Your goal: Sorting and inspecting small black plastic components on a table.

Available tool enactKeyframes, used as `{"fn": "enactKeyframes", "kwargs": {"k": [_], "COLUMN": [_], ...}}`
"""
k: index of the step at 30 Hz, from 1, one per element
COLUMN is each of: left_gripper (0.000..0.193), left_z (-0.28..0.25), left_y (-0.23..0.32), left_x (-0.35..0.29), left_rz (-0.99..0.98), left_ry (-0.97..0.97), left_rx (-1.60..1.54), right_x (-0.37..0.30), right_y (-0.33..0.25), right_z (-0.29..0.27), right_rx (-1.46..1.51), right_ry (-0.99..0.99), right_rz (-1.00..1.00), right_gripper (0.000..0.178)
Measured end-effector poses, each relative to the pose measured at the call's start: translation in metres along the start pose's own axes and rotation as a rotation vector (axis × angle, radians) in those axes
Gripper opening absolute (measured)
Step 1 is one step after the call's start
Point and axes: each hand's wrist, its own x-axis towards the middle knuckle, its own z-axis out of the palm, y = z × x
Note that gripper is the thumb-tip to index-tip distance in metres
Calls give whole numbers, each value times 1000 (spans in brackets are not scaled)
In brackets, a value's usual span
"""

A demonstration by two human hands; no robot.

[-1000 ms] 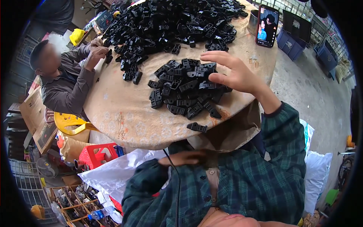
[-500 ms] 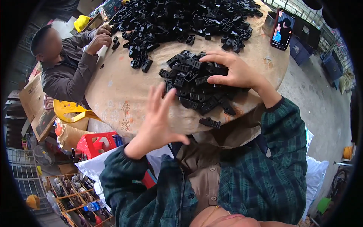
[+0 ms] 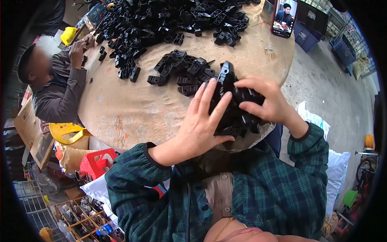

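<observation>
1. Ideally, cup the black parts (image 3: pixel 237 97) loosely, ahead at twelve o'clock, near the edge of the table (image 3: pixel 137 105).
2. Left hand (image 3: pixel 203 113) is spread; right hand (image 3: pixel 268 101) curves, thumb apart.
3. Lower palms would better catch loose pieces (image 3: pixel 179 66) at ten o'clock.

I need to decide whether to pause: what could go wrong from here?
The black parts between the left hand and right hand lie close to the near edge of the table, so some might spill off. The phone stands near the table's right edge; a bump could perhaps tip it over.
</observation>
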Motion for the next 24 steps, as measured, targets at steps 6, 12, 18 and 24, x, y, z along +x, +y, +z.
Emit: {"fn": "enactKeyframes", "kwargs": {"k": [6,12,18,24], "left_gripper": [82,78,75,72], "left_z": [10,2,-37,-53], "left_y": [6,16,-37,-156], "left_x": [0,-6,18,22], "left_rz": [222,310,134,-188], "left_ry": [-61,-181,117,132], "left_rx": [120,295,271,107], "right_x": [-43,-55,-25,25], "right_y": [-7,-14,11,31], "right_z": [17,8,-11,0], "right_rx": [-110,-12,-63,-85], "right_ry": [147,102,308,128], "right_rz": [-174,-210,-73,146], "right_gripper": [52,41,29,50]}}
